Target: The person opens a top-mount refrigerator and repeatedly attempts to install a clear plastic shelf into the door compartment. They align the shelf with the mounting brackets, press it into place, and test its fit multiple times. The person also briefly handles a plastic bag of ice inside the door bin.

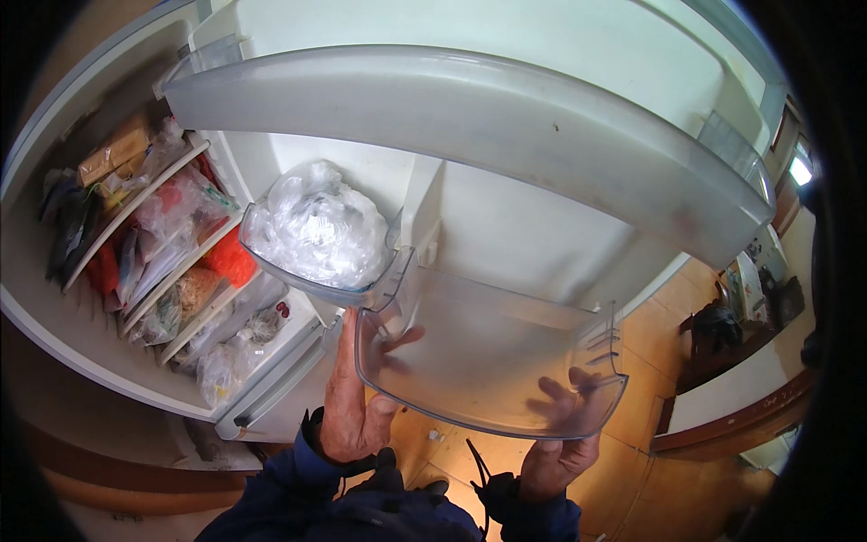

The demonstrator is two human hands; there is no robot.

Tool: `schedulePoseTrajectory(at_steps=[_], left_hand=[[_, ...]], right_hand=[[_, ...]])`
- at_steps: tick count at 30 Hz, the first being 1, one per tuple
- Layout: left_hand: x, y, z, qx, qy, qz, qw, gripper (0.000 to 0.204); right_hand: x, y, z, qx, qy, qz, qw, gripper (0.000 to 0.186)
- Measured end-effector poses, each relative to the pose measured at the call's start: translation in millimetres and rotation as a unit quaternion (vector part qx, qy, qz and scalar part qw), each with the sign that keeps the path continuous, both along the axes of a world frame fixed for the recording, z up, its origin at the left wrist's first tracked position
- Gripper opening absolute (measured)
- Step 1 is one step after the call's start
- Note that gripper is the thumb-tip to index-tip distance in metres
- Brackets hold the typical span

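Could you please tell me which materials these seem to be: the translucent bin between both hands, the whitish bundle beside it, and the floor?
Translucent bin: probably rigid plastic, smooth and slightly cloudy; the right hand shows partly blurred through it.
Whitish bundle: likely thin plastic film, glossy, with crumpled folds and bright glints.
Floor: perhaps ceramic tile, somewhat shiny, judging by its joint lines.

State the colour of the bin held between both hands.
The bin is translucent smoky grey, best seen in the head view.
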State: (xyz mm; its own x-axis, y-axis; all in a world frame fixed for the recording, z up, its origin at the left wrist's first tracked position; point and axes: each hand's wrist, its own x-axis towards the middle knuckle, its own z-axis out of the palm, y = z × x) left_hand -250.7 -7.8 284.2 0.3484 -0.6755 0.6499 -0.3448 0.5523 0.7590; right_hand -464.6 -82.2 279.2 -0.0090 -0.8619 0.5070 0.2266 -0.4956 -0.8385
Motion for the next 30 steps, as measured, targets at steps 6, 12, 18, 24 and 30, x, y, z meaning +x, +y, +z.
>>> schedulePoseTrajectory(at_steps=[6, 12, 18, 24, 30], left_hand=[[-0.3, -0.3, 4.4, -0.003, 0.03, -0.023, 0.999, 0.102], [-1.6, 3.5, 16.9, 0.01, 0.055, -0.007, 0.998, 0.106], [16.0, 3.4, 27.8, -0.008, -0.105, -0.029, 0.994, 0.13], [19.1, 0.2, 35.8, 0.021, -0.195, 0.029, 0.98, 0.145], [17.9, -1.8, 43.7, 0.039, -0.228, 0.073, 0.97, 0.146]], right_hand=[[-10.3, -0.7, 6.8, -0.008, 0.026, -0.002, 1.0, 0.099], [-14.5, -3.7, 6.5, -0.076, 0.06, -0.036, 0.995, 0.098], [-23.0, -8.5, 5.2, -0.108, 0.103, -0.056, 0.987, 0.097], [-20.9, -8.1, 10.4, -0.128, 0.088, -0.055, 0.986, 0.094], [-13.1, -8.4, 19.9, -0.056, 0.036, -0.019, 0.998, 0.075]])
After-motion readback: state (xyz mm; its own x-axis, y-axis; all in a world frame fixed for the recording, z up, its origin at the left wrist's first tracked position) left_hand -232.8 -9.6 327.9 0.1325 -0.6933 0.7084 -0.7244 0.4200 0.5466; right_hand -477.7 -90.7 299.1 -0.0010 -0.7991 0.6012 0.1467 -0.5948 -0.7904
